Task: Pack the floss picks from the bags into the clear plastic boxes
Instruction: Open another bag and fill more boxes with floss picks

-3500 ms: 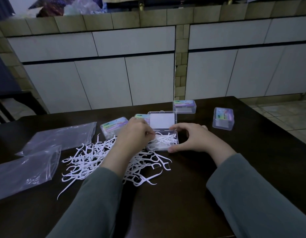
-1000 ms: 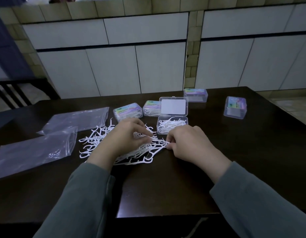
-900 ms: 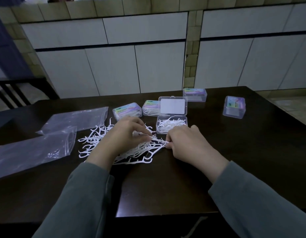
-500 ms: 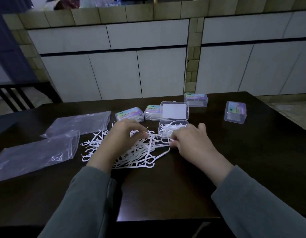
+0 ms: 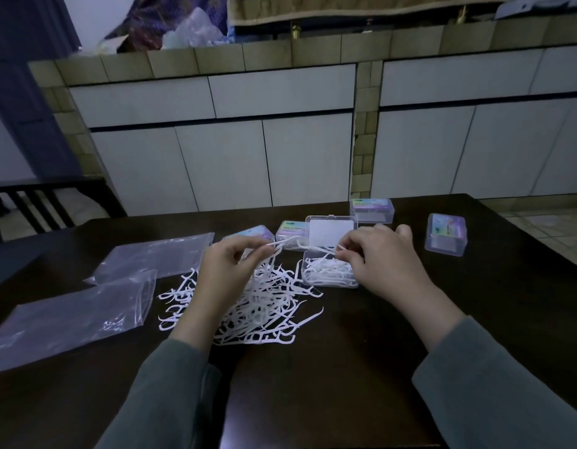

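Dim light; person seated at dark table, grey sleeves.

Left hand raised just above the loose pile of floss picks; thumb and fingers pinch a small bunch of picks, white stems jutting toward 2 o'clock. Right hand over the open clear box, fingers curled, pinching a pick at the box's far edge.

Open box sits at 3 o'clock of the pile, just beside it, lid standing up at its far side; picks already lie inside, white and tangled.

Closed boxes: two at 12 o'clock of the pile, partly hidden by the left hand and lid; one behind the lid; one well apart at 3 o'clock.

Two clear plastic bags flat at 9 o'clock of the pile. Contents: cannot tell.
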`<state>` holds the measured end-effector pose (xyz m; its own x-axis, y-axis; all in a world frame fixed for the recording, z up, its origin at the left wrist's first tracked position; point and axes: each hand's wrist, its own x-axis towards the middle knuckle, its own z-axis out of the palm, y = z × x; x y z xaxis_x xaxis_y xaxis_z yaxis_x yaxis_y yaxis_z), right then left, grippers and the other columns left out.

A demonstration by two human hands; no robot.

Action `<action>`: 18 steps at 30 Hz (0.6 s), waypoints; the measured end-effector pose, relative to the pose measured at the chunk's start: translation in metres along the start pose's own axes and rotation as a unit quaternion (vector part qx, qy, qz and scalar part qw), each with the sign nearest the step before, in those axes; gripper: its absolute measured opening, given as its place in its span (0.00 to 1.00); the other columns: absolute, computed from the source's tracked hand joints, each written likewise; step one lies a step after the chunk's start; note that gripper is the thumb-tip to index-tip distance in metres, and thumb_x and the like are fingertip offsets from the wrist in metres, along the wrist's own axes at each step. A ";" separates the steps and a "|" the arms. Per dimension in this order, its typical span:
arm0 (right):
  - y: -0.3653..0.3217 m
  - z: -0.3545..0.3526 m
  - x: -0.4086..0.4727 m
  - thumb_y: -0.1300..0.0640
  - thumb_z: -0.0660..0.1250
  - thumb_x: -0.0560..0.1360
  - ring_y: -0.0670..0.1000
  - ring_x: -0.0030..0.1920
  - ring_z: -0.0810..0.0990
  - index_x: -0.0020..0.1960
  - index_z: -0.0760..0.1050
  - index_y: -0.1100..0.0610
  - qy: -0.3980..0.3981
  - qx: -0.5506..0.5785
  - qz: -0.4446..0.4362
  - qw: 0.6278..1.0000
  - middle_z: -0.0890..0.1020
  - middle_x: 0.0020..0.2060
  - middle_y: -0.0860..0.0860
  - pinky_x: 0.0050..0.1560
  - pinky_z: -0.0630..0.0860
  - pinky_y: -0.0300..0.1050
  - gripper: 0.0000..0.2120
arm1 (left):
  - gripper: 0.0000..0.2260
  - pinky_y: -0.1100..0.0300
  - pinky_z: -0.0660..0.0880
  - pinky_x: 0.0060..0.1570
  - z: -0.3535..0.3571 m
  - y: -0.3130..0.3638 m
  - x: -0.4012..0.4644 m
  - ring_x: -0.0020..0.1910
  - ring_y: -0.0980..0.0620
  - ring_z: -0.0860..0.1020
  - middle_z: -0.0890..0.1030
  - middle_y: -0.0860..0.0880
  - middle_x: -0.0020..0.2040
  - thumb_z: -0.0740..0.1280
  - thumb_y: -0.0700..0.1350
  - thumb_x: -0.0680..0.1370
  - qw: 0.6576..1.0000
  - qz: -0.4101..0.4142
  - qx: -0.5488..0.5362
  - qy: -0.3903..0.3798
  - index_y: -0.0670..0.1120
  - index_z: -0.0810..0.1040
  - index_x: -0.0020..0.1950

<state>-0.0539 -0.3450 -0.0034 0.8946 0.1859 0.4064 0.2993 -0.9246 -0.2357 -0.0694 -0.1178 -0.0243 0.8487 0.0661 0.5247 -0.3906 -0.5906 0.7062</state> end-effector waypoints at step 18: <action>0.020 0.003 0.039 0.44 0.70 0.73 0.49 0.57 0.71 0.53 0.81 0.45 -0.103 -0.066 -0.009 0.992 0.81 0.50 0.44 0.61 0.60 0.50 0.10 | 0.02 0.70 0.69 0.33 0.051 0.009 0.043 0.34 0.62 0.73 0.78 0.61 0.36 0.71 0.45 0.75 0.999 0.045 -0.015 0.018 0.52 0.82 0.47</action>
<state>-0.0120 -0.3549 0.0051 0.9422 0.2553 0.2171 0.2828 -0.9532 -0.1067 -0.0185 -0.1619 -0.0197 0.7964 0.0428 0.6033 -0.4763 -0.5704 0.6692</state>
